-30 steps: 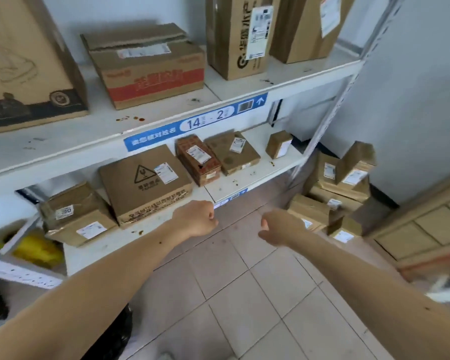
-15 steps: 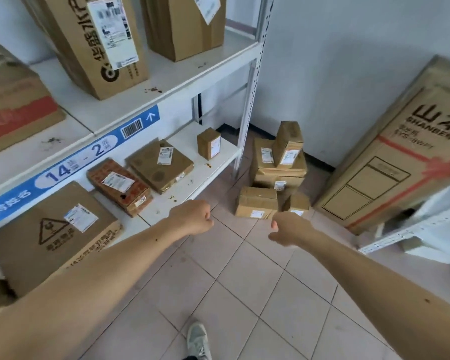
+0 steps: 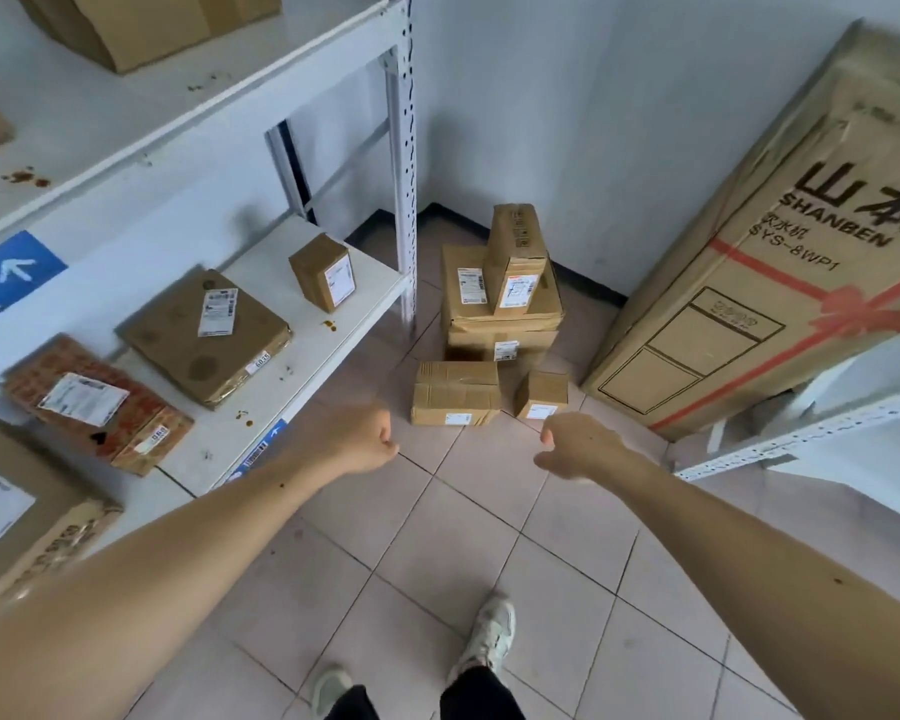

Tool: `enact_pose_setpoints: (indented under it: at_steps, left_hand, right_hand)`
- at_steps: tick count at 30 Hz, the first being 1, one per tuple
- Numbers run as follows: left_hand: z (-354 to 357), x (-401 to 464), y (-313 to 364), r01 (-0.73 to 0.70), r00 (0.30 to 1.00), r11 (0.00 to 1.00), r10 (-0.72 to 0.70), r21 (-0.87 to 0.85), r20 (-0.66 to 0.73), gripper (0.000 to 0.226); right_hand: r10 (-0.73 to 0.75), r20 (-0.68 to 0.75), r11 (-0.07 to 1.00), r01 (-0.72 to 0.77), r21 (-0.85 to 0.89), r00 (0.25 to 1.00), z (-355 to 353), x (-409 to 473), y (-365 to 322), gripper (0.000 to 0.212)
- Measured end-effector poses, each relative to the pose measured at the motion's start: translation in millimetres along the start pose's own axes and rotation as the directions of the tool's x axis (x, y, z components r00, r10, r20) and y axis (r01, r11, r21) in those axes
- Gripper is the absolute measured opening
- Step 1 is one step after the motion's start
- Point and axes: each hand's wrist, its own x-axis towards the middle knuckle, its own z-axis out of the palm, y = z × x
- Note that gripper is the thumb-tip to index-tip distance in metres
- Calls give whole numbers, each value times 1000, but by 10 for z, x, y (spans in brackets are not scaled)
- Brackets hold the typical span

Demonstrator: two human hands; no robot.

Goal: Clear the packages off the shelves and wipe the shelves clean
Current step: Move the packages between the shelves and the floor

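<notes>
Both hands are empty: left hand [image 3: 360,442] curled into a loose fist, right hand [image 3: 579,445] half-curled. Cleared boxes [image 3: 500,309] sit stacked on the floor mid-frame, probably just to free the shelf [image 3: 302,350] at left, which still holds packages [image 3: 205,335].

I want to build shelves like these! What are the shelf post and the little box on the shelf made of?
The shelf post looks like white painted metal: thin, with punched holes. The little box looks like plain brown cardboard, matte, with a paper label.
</notes>
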Motion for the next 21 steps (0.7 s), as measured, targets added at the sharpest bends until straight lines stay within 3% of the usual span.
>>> enact_pose_setpoints:
  at_steps: [10,16,21]
  left_hand:
    - [540,1300,210,190,980,967,-178,-167,86,12]
    - [866,2182,7,248,967,938,-225,-242,120,36]
    - [1262,2930,-204,293,955,908,-266,-299,128,53]
  right_hand:
    - [-21,10,998,20,58,1000,9,1490,362,50]
    - [2,6,986,-3,166,1000,258,2388,363,51]
    - [34,20,966,-38,258,999,601,3183,369,66]
